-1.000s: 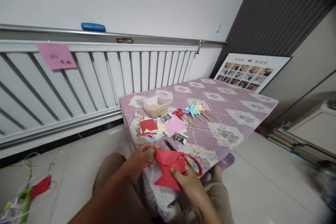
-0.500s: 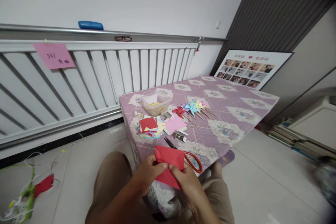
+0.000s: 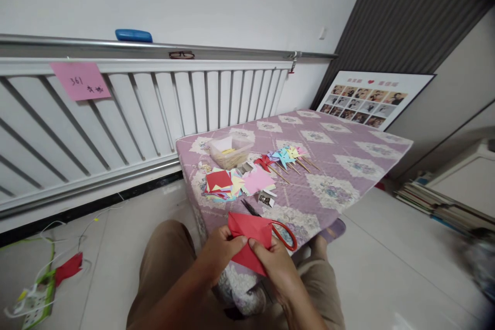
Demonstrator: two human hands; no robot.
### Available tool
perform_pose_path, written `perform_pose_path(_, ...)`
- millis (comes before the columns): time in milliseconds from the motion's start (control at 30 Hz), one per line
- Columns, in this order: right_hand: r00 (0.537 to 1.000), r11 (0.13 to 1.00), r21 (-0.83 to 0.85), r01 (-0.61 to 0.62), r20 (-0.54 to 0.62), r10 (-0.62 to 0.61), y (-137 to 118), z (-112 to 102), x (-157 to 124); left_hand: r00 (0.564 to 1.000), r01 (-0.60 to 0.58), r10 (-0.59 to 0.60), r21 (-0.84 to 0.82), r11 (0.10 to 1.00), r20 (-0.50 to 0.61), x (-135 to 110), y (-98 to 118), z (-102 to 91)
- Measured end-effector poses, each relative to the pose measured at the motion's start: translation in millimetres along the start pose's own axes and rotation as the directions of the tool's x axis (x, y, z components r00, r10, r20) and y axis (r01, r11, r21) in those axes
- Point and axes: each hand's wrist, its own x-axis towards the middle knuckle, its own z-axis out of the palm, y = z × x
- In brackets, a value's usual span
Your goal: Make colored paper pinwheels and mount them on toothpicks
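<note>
A red square of paper (image 3: 249, 227) with crease lines is held over the near corner of the bed-like surface. My left hand (image 3: 220, 252) grips its left side, and my right hand (image 3: 273, 258) grips its right side. Both thumbs press close together near the paper's middle. Partly hidden behind the paper lie scissors (image 3: 286, 234) with red handles and dark blades. Just beyond them sits a small open box (image 3: 266, 198) of metal pieces. A stack of coloured paper squares (image 3: 220, 181) and a pink sheet (image 3: 258, 179) lie farther back.
A clear plastic tub (image 3: 231, 154) holds sticks. Several paper pinwheels (image 3: 284, 157) on sticks rest beside it on the patterned cloth (image 3: 348, 139). The white radiator (image 3: 216, 98) runs behind. A power strip (image 3: 36, 301) with cables lies on the floor at left.
The two thumbs have drawn slightly nearer each other on the red paper. Its surface looks a little more buckled; the view has shifted slightly.
</note>
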Motion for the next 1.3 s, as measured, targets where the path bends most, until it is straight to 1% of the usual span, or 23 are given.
perform_pose_path(100,1.0,1.0,-0.015,-0.012,0.011,0.012,-2.6,-0.1,-2.0,1.0,-0.007,0.006,0.043,0.999,0.022,1.0,0.8,-1.9)
perform_pose_path(167,0.999,1.0,-0.004,0.002,0.033,-0.002,-7.9,0.2,-5.1,0.999,-0.017,0.015,0.05,0.999,0.032,2.2,1.3,-3.7)
perform_pose_path(233,0.996,0.998,0.02,0.056,0.075,-0.058,-14.5,-0.6,-9.3,0.999,-0.013,0.013,0.021,1.0,0.04,3.1,2.4,-5.5)
perform_pose_path(333,0.978,0.988,0.043,0.146,0.146,-0.151,-22.3,-6.5,-16.4,0.998,0.024,-0.02,-0.063,0.998,0.064,3.0,5.9,-8.0)
perform_pose_path(433,0.96,0.971,0.009,0.238,0.152,-0.236,-24.5,-16.3,-23.8,0.995,0.052,-0.039,-0.155,0.987,0.089,1.2,10.5,-9.3)
perform_pose_path(467,0.952,0.962,-0.025,0.273,0.15,-0.267,-24.5,-19.5,-26.4,0.995,0.063,-0.046,-0.186,0.981,0.094,0.6,11.8,-9.5)
perform_pose_path(533,0.937,0.936,-0.138,0.323,0.185,-0.296,-24.4,-24.6,-31.7,0.993,0.09,-0.07,-0.228,0.969,0.094,-0.6,13.3,-9.5)
perform_pose_path(633,0.923,0.877,-0.327,0.352,0.276,-0.268,-25.1,-28.1,-38.2,0.991,0.11,-0.088,-0.245,0.963,0.096,-1.7,12.4,-9.1)
perform_pose_path(700,0.911,0.837,-0.396,0.376,0.325,-0.256,-26.0,-28.0,-40.6,0.99,0.1,-0.072,-0.244,0.965,0.122,-2.3,10.9,-8.4)
perform_pose_path(800,0.897,0.811,-0.426,0.401,0.361,-0.254,-27.2,-26.1,-41.6,0.987,0.082,-0.047,-0.225,0.971,0.157,-3.8,9.9,-6.3)
perform_pose_path(933,0.895,0.794,-0.451,0.408,0.367,-0.252,-28.4,-24.2,-40.3,0.986,0.068,-0.034,-0.204,0.977,0.164,-6.9,11.2,-3.0)
perform_pose_path(1033,0.898,0.778,-0.478,0.408,0.366,-0.246,-30.0,-23.5,-38.9,0.991,0.046,-0.025,-0.161,0.986,0.129,-8.8,11.9,-1.8)
perform_pose_path(1133,0.9,0.774,-0.487,0.405,0.362,-0.243,-31.7,-22.4,-37.4,0.996,0.015,-0.009,-0.07,0.997,0.086,-10.1,12.2,-0.8)
perform_pose_path(1233,0.894,0.768,-0.485,0.417,0.369,-0.253,-32.0,-21.1,-36.0,0.999,0.016,-0.017,0.013,1.0,0.029,-11.0,12.6,0.9)
perform_pose_path(1300,0.888,0.758,-0.486,0.435,0.372,-0.271,-31.0,-19.8,-35.1,1.0,0.02,-0.02,0.034,0.999,-0.001,-11.4,12.5,2.1)
